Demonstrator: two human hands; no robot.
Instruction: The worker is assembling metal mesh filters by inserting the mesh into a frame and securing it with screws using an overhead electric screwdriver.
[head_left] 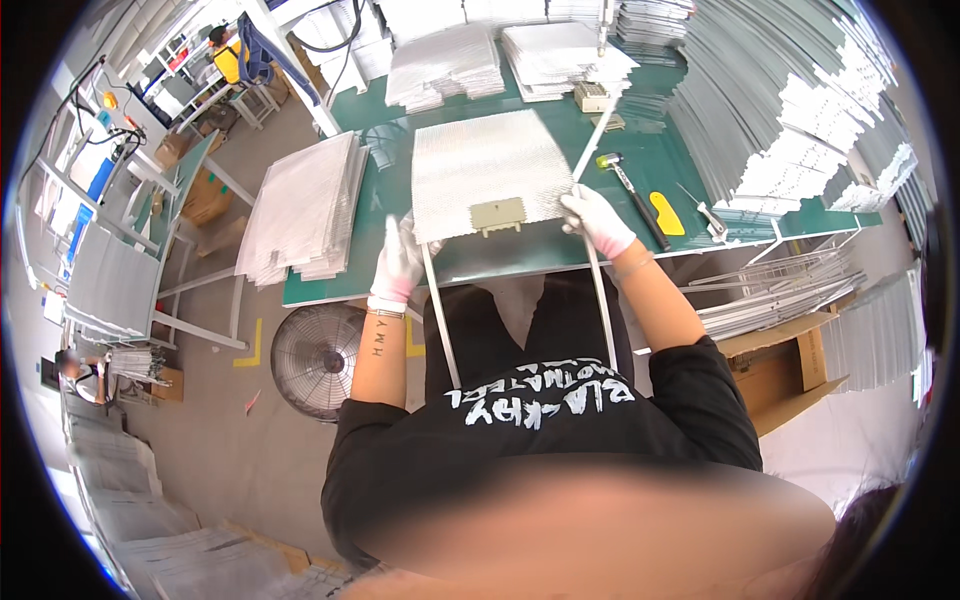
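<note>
In front of me a white mesh filter sheet (pixel 488 160) lies over the near edge of a green table. A beige plastic piece (pixel 498 214) sits at its near edge. Two slim metal rails of a frame (pixel 441 320) run from the sheet back towards my body. My left hand (pixel 398 262), in a white glove, is at the left rail, some fingers pointing up and glove showing on both sides of the rail. My gloved right hand (pixel 597 222) is closed on the right rail by the sheet's corner. Another light bar (pixel 597 138) slants away beyond it.
Right of the sheet lie a hammer (pixel 636 200), a yellow scraper (pixel 666 213) and a thin-bladed tool (pixel 710 220). Sheet stacks (pixel 303 205) stand left and behind, with piled strips (pixel 740 110) at right. A floor fan (pixel 320 360) and cardboard box (pixel 790 370) stand below. Other people are farther off.
</note>
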